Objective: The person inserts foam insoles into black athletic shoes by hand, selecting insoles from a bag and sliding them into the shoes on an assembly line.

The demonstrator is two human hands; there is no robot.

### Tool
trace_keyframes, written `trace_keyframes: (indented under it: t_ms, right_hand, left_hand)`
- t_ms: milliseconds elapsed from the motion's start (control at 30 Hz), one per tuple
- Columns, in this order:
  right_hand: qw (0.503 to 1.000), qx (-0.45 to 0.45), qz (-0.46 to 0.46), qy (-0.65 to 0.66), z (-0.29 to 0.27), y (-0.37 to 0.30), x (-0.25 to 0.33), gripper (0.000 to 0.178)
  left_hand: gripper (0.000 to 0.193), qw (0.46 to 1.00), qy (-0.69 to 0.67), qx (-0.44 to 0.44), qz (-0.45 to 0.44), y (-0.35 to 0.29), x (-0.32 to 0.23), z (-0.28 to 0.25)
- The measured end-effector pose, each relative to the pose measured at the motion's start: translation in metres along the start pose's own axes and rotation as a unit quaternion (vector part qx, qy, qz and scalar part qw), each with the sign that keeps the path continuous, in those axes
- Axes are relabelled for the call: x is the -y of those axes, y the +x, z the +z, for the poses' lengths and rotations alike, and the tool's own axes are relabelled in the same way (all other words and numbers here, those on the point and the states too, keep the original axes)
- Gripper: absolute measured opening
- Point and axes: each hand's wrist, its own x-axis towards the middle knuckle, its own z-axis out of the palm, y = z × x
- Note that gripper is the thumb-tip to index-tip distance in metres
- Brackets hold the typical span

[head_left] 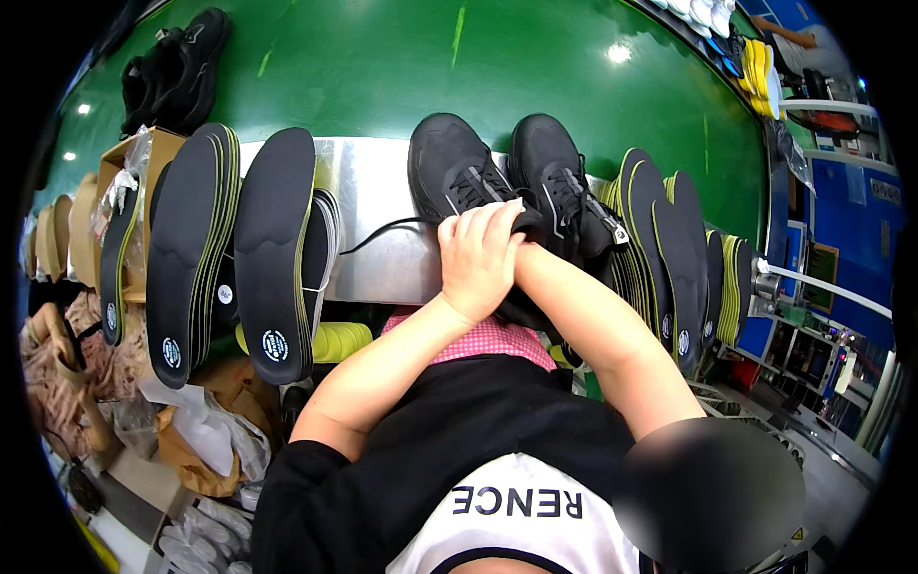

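Note:
A pair of black lace-up shoes stands toes away from me on the metal bench top (382, 268). My left hand (478, 253) is closed over the opening of the left shoe (448, 158), its fingers near the tongue and laces. My right forearm (598, 311) reaches in from the right. My right hand goes down behind my left hand at that shoe's heel end, so its fingers are hidden. Close to my right arm is the right shoe (550, 163), touched by neither hand as far as I can see. A loose black lace (387, 228) trails left across the metal.
Stacks of black insoles with yellow-green edges stand left (277, 249) and right (636, 230). A green surface (373, 67) lies beyond the bench, with more black shoes (177, 72) at far left. A cardboard box (158, 153) stands left. Another person's arm (62, 340) shows at far left.

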Motion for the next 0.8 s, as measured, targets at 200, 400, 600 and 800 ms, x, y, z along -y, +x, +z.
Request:
trace_keyframes:
  t_ms: [200,400,600,800]
  right_hand:
    - [0.983,-0.166,-0.065,0.036,0.019,-0.021,0.0,0.037]
    - [0.989,-0.111,-0.077,0.068,0.019,-0.033,0.002,0.037]
    - [0.998,-0.06,0.004,0.027,0.018,-0.007,0.002,0.036]
    - [0.997,-0.065,0.036,0.011,0.019,0.006,-0.005,0.035]
  left_hand:
    - [0.033,0.998,-0.002,-0.013,0.067,-0.005,0.014,0.001]
    - [0.029,0.998,-0.036,-0.014,0.045,-0.007,0.013,-0.002]
    - [0.023,0.997,-0.075,-0.023,0.015,-0.009,0.014,-0.001]
    - [0.025,0.997,-0.067,-0.02,0.032,-0.009,0.012,-0.001]
